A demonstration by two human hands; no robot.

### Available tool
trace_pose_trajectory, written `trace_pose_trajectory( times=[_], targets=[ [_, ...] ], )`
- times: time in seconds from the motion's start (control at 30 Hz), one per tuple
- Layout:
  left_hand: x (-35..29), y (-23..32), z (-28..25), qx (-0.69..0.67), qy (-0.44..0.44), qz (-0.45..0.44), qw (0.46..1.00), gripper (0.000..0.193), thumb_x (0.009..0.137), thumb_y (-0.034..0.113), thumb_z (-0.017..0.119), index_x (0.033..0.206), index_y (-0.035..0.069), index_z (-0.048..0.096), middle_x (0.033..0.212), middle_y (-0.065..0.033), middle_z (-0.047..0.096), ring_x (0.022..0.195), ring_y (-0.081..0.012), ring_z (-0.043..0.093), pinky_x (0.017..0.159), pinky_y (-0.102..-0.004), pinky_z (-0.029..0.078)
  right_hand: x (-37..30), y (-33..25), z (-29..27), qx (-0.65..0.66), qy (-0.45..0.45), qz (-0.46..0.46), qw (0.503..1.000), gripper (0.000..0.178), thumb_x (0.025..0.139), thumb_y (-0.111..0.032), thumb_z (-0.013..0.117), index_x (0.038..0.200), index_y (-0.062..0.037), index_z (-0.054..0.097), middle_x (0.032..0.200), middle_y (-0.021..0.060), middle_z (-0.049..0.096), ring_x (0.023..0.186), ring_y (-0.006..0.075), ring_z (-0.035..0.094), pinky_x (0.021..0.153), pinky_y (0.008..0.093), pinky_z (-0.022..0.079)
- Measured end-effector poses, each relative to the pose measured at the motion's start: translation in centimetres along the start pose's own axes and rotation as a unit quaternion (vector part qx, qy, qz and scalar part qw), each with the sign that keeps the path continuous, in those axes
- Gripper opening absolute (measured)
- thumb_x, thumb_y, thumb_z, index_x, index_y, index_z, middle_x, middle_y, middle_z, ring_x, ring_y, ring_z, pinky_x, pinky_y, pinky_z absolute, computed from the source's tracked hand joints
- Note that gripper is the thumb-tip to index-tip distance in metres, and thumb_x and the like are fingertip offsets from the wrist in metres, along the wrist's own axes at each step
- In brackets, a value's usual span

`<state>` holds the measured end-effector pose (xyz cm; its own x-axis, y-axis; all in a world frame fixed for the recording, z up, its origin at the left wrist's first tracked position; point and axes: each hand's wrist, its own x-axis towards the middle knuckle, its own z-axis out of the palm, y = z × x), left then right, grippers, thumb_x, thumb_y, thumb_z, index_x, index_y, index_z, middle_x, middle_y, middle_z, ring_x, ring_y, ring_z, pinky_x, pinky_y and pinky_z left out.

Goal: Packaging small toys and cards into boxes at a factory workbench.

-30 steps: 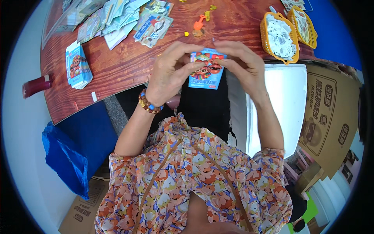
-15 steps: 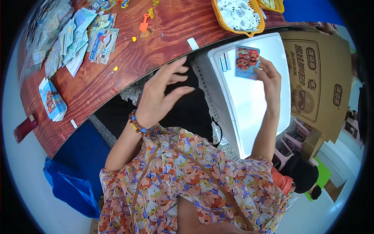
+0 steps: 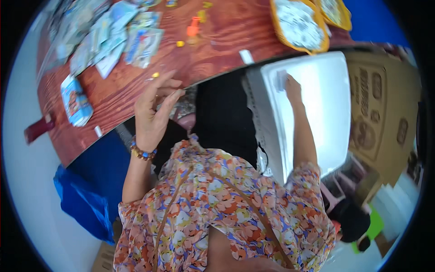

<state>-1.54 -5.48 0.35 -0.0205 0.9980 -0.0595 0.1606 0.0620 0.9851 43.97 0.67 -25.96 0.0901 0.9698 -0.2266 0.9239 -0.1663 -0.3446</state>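
Observation:
My right hand (image 3: pixel 293 89) reaches down into a white foam box (image 3: pixel 319 127). Its fingers are closed at the edge of a small flat picture packet (image 3: pixel 281 80), which is smeared by motion near the box's far left corner. Raised near the table's front edge is my left hand (image 3: pixel 156 109), empty, with fingers apart and a beaded bracelet on the wrist. To its left a stack of blue picture packets (image 3: pixel 76 102) lies on the red-brown wooden table (image 3: pixel 136 97).
Loose packets (image 3: pixel 108 41) lie heaped at the table's far left. Small plastic toys (image 3: pixel 193 27) are scattered mid-table. An orange basket (image 3: pixel 300 25) holds white packets. A cardboard box (image 3: pixel 385 109) stands right of the foam box; another person (image 3: pixel 351 220) is at lower right.
My right hand has lowered the packet into the foam box. My left hand has shifted left, toward the stack. The whole view has swung slightly and blurred.

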Motion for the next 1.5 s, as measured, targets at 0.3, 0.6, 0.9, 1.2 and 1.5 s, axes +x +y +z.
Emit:
trace_pose_trajectory(
  times=[0.3, 0.6, 0.9, 1.2, 1.5],
  targets=[
    [3.0, -2.1, -9.8, 0.431, 0.276, 0.191, 0.838, 0.038, 0.088, 0.014, 0.07, 0.121, 0.0, 0.06, 0.116, -0.018, 0.062, 0.111, -0.0357, 0.058, 0.094, -0.0466, 0.044, -2.2, 7.3, 0.0, 0.184, -0.06, 0.132, 0.972, 0.05, 0.102, -0.029, 0.052, 0.141, 0.0011, 0.049, 0.12, 0.0219, 0.066, 0.104, 0.0258, 0.064, 0.082, 0.0335, 0.052],
    [2.7, -4.6, -23.0, 0.401, 0.326, -0.119, 0.848, 0.095, 0.069, 0.047, 0.085, 0.142, 0.003, 0.044, 0.131, -0.023, 0.054, 0.126, -0.0381, 0.05, 0.106, -0.0561, 0.034, -6.3, -1.8, -9.1, 0.255, 0.068, 0.057, 0.963, 0.032, 0.104, -0.011, 0.051, 0.132, 0.0036, 0.058, 0.121, 0.0177, 0.066, 0.109, 0.0232, 0.065, 0.094, 0.0341, 0.054],
    [2.7, 0.2, -15.8, 0.499, 0.272, 0.163, 0.807, 0.096, 0.07, 0.02, 0.088, 0.147, -0.002, 0.035, 0.139, -0.0226, 0.045, 0.127, -0.0377, 0.046, 0.107, -0.0522, 0.035, -10.4, -16.5, -17.6, 0.359, 0.023, -0.115, 0.926, 0.028, 0.101, -0.008, 0.052, 0.123, 0.0062, 0.064, 0.108, 0.0144, 0.071, 0.094, 0.02, 0.069, 0.087, 0.0308, 0.054],
    [1.2, 2.3, -3.4, 0.361, 0.007, 0.202, 0.91, 0.107, 0.065, 0.013, 0.088, 0.153, 0.002, 0.028, 0.143, -0.0209, 0.042, 0.132, -0.0381, 0.044, 0.111, -0.0515, 0.035, -4.4, -36.2, -16.7, 0.521, -0.291, -0.23, 0.768, 0.043, 0.097, -0.003, 0.056, 0.139, 0.0035, 0.05, 0.121, 0.0118, 0.067, 0.105, 0.0122, 0.064, 0.086, 0.0257, 0.052],
    [2.4, 1.6, -1.2, 0.308, 0.046, 0.145, 0.939, 0.092, 0.066, 0.015, 0.089, 0.143, -0.001, 0.042, 0.131, -0.0219, 0.051, 0.115, -0.0387, 0.056, 0.093, -0.0431, 0.05, -3.9, -34.7, -16.6, 0.565, -0.252, -0.187, 0.763, 0.039, 0.098, -0.004, 0.056, 0.136, 0.0032, 0.052, 0.12, 0.0114, 0.066, 0.106, 0.0132, 0.064, 0.09, 0.027, 0.052]
  ],
)
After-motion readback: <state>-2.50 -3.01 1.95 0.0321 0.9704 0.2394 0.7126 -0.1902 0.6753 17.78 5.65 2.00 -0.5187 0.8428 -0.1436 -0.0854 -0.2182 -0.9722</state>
